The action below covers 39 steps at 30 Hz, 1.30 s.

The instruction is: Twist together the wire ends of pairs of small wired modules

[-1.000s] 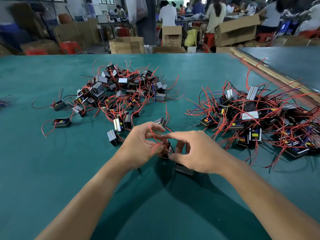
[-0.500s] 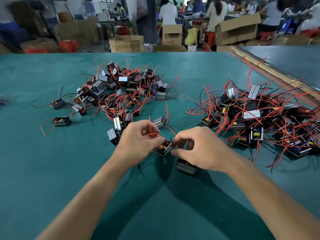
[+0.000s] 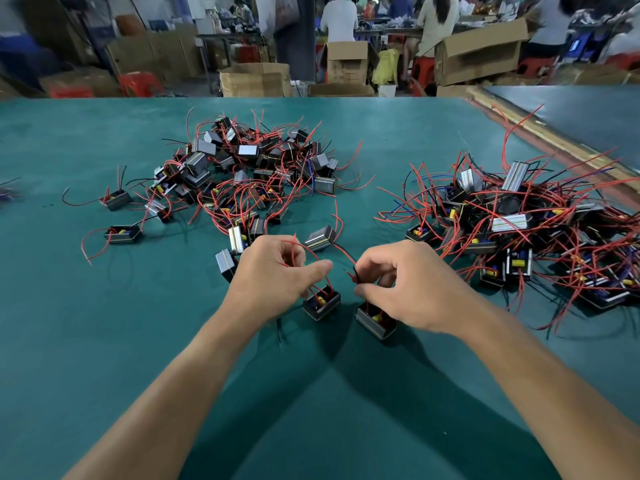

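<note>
Right now the left hand [image 3: 277, 273] is pinching the red lead [image 3: 313, 252] of the left module [image 3: 322, 303] sitting on the surface [image 3: 311, 393] under its fingertips, the right hand [image 3: 407, 289] is pinching wire ends [image 3: 354, 273] above the right module [image 3: 375, 322], and a loose pinch is risking them slipping before any twist.

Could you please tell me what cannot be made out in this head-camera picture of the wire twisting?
In the head view:
- The wire ends: too small to tell whether twisted; the right hand pinches them.
- The right module: partly covered by that hand.
- The left hand: fingertips curled round the red wire hide behind its knuckles.
- The right pile: cut off at the frame edge.
- The background workers: blurred.
</note>
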Motion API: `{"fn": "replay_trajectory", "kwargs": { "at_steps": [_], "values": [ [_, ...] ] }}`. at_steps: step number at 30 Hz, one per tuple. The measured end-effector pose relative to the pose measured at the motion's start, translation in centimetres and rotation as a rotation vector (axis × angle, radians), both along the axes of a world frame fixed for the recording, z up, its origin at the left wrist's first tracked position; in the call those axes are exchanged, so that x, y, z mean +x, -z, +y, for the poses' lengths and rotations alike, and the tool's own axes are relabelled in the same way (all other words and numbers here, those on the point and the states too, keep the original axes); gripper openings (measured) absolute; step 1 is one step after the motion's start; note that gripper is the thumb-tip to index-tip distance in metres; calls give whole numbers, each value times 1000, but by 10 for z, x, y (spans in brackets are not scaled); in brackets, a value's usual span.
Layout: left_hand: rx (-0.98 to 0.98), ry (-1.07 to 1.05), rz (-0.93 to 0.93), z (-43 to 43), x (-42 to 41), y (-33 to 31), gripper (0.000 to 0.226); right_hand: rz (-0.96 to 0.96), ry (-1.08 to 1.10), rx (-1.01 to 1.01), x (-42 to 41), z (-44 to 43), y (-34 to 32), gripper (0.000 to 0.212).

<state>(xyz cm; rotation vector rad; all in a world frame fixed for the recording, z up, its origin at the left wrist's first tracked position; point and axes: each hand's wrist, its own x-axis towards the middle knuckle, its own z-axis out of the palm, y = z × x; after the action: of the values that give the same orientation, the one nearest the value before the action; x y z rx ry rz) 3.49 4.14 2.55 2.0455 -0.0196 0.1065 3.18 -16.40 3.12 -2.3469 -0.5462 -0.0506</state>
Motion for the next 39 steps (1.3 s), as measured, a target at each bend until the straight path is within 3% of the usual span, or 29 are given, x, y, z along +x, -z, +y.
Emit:
{"fn": "replay_trajectory", "kwargs": {
  "at_steps": [10, 19, 32, 39],
  "values": [
    [-224, 148, 300, -5, -9, -16, 34, 12, -49, -12, -3, 0, 0, 14],
    [-421, 182, 342, -5, -10, -19, 21, 129, -244, -27, -7, 0, 1, 5],
    [-396, 187, 229, 0, -6, -12, 27, 113, -161, -151, -6, -1, 1, 57],
    [-297, 236, 184, -1, -7, -11, 18, 71, -132, -190, -5, 1, -1, 26]
  ]
}}
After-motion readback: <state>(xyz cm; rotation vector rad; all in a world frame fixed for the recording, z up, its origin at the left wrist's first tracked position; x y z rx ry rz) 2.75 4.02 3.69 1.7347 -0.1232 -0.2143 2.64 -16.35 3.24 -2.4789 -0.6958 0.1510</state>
